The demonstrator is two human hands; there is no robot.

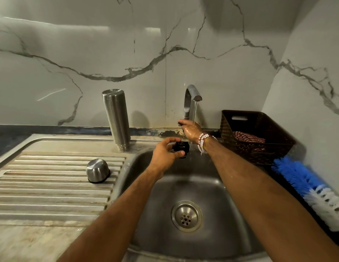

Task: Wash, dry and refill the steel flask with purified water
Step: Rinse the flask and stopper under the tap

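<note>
Left grip [166, 154] pinches a small round black stopper [183, 147] over the back of the steel sink bowl [202, 182], likely to rinse it. On the ridged steel draining board [51, 186] a small steel cup lid [97, 170] sits mouth down. At the board's back edge the tall steel flask [116, 118] stands upside down. Its long side points almost straight up, tipped a bit left, probably so water drips out. Right grip [190, 129] is under the running curved steel tap [191, 93], fingertips at its lever. I cannot tell if it pinches. A brown woven basket [259, 118] and a blue and white brush [306, 182] lie further right.
</note>
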